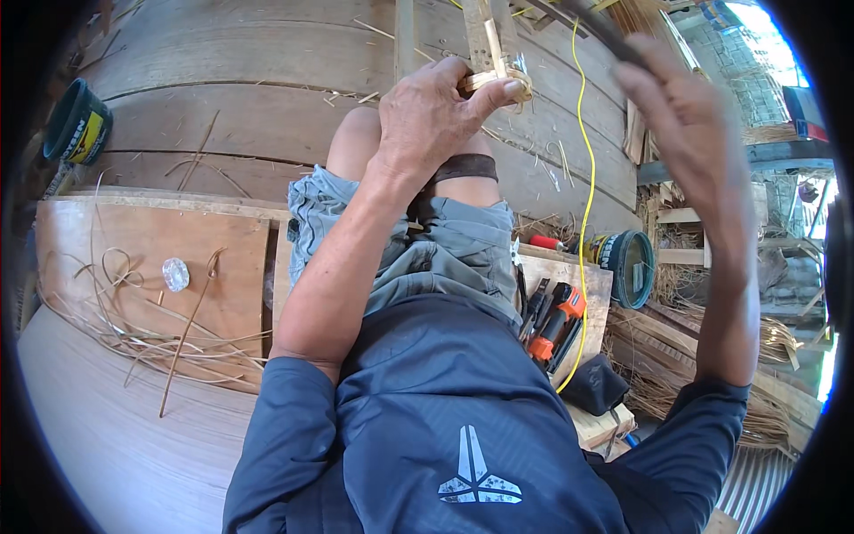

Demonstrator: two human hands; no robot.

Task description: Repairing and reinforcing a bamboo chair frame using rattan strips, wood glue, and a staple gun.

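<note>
Left hand [429,114], fingers pinching a pale cane loop [485,79] at a wooden bar [478,37] — just beyond the knees [354,141], right hand [685,125] raised, blurred, fingers curled around a dark tool [603,32], dark shirt [427,374] with pale emblem [471,452], green bucket [76,105] at far left — lettered yellow label [87,138].

Both elbows bend. Past the front edge of the bench [222,227], the left hand [429,111] is curled closed, thumb stretched rightward. The right hand [680,120] is raised wide to the right, its blurred fingers apparently wrapped in a grip.
</note>
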